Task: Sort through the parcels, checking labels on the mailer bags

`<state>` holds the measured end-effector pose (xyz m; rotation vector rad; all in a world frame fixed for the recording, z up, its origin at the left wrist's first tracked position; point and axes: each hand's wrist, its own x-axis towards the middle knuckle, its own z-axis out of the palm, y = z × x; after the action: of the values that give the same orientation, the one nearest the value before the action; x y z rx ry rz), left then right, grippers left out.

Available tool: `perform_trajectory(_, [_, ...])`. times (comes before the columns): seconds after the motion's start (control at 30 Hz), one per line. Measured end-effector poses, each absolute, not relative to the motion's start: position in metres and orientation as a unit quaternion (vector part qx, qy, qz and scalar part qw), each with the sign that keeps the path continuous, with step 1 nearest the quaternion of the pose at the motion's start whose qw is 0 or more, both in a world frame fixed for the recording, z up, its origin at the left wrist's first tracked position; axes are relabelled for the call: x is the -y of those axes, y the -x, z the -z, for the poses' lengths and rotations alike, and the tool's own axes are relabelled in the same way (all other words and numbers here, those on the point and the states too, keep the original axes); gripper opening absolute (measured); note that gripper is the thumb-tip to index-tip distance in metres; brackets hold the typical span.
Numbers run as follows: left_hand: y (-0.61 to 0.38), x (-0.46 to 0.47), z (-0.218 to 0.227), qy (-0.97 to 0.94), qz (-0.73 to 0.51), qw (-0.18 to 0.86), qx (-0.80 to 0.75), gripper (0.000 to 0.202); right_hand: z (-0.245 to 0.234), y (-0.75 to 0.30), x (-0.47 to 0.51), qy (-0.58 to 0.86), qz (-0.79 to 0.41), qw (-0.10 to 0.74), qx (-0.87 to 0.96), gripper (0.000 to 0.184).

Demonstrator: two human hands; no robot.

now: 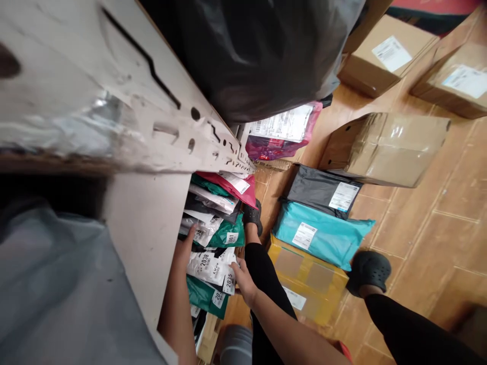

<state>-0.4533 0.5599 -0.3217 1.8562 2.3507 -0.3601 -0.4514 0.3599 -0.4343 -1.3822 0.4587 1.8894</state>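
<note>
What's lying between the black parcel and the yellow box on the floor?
A teal parcel lies between the black parcel and yellow box, overlapping the box, seen in the head view.

Hands (213,263) among shelved parcels (213,228)

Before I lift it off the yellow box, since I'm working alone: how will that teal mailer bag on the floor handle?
The teal mailer bag is probably floppy: its wrinkled plastic sags over the yellow box beneath. It looks light for its size, being flat and soft. The glossy film may be slippery, so it could slide off if nudged.
</note>
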Motion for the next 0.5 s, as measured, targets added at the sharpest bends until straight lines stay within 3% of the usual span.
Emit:
perform_trajectory(0.2, [0.457,-0.564,0.327,-0.622,0.2,0.108,-0.75,0.052,0.416,0.461,-0.37,0.492,-0.742,0.376,-0.256,0.054])
perform_trajectory(0.33, [0.465,-0.557,0.329,-0.654,0.228,0.1,-0.714,0.056,0.407,0.473,-0.383,0.476,-0.743,0.393,-0.26,0.054])
perform_trajectory(0.5, [0.475,-0.553,0.339,-0.676,0.235,0.109,-0.69,0.069,0.423,0.478,-0.4,0.458,-0.755,0.412,-0.224,0.084])
